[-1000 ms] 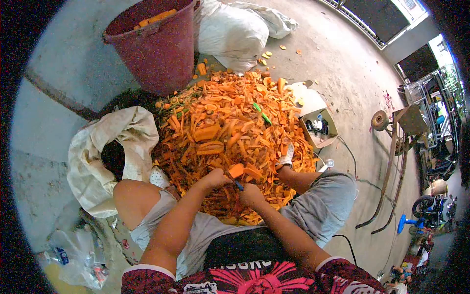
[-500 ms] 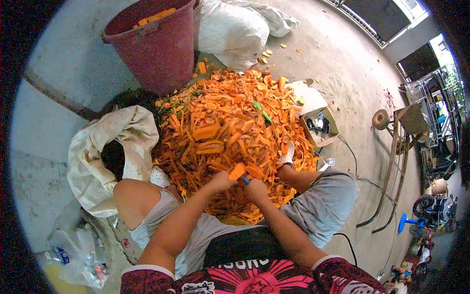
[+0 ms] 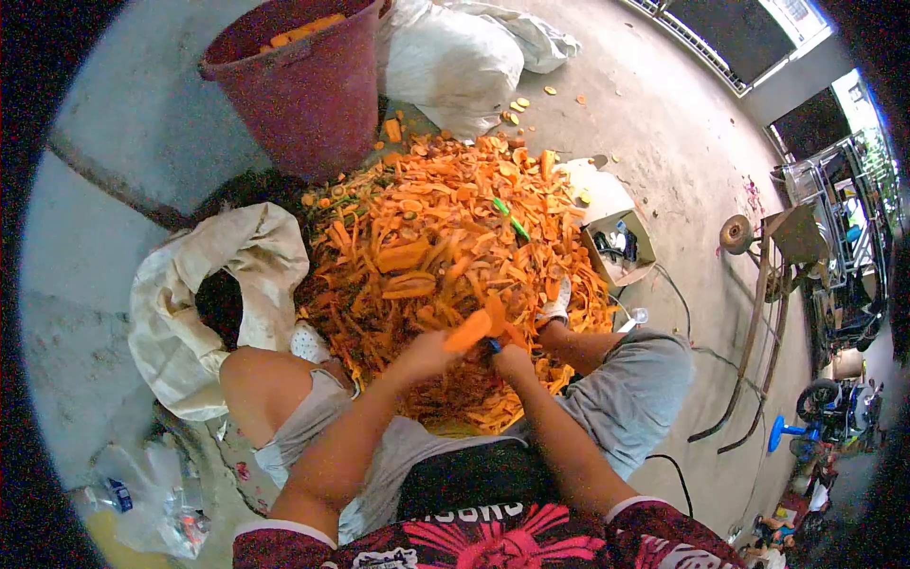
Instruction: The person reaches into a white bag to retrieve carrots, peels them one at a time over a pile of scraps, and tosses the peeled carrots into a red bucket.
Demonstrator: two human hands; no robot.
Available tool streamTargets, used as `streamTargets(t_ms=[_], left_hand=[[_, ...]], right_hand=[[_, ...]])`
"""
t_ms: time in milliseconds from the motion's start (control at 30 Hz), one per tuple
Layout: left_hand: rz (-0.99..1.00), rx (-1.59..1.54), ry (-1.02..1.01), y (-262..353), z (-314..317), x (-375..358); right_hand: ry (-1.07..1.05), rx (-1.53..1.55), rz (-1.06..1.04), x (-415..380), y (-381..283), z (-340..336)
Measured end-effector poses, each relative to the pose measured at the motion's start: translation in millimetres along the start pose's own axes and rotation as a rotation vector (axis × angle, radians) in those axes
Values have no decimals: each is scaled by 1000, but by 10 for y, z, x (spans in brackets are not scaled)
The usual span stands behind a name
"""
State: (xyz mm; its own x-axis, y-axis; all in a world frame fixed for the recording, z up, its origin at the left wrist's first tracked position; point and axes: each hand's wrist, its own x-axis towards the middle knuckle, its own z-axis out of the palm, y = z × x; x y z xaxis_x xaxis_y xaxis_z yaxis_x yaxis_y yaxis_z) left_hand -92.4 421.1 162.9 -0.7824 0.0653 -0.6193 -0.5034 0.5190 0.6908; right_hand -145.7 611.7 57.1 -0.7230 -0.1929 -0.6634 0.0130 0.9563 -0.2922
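Note:
My left hand (image 3: pixel 423 360) is closed around the lower end of an orange carrot (image 3: pixel 468 332), which points up and to the right. Beside it, my right hand (image 3: pixel 513 362) grips a small tool with a blue handle (image 3: pixel 495 347); its working end is blurred against orange pieces. Both hands are close together over the near side of a large heap of carrot peelings (image 3: pixel 445 228) between my legs. A slim green-handled tool (image 3: pixel 512 218) lies on the heap.
A dark red tub (image 3: pixel 299 95) with carrots inside stands behind the heap at left, beside white sacks (image 3: pixel 450 66). An open cream sack (image 3: pixel 156 313) lies at left. To the right are a cardboard box (image 3: pixel 621 247), cords and a hand cart (image 3: pixel 758 313).
My right hand has shifted slightly right, away from my left. The carrot in my left hand shows more of its length, raised a little.

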Motion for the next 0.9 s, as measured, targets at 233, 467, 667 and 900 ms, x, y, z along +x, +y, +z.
streamTargets(t_ms=[233,467,667,900], left_hand=[[508,-353,247,62,-456,-259],[517,-221,422,463,-645,-565],[614,39,619,356,-857,-569],[307,242,598,404,-1086,-665]], right_hand=[[-133,-71,-133,-445,-477,-614],[15,323,-437,-887,-922,-1330],[33,552,-582,-1074,-1149,-1525],[51,207,-644,-989,-1488,-1448]])
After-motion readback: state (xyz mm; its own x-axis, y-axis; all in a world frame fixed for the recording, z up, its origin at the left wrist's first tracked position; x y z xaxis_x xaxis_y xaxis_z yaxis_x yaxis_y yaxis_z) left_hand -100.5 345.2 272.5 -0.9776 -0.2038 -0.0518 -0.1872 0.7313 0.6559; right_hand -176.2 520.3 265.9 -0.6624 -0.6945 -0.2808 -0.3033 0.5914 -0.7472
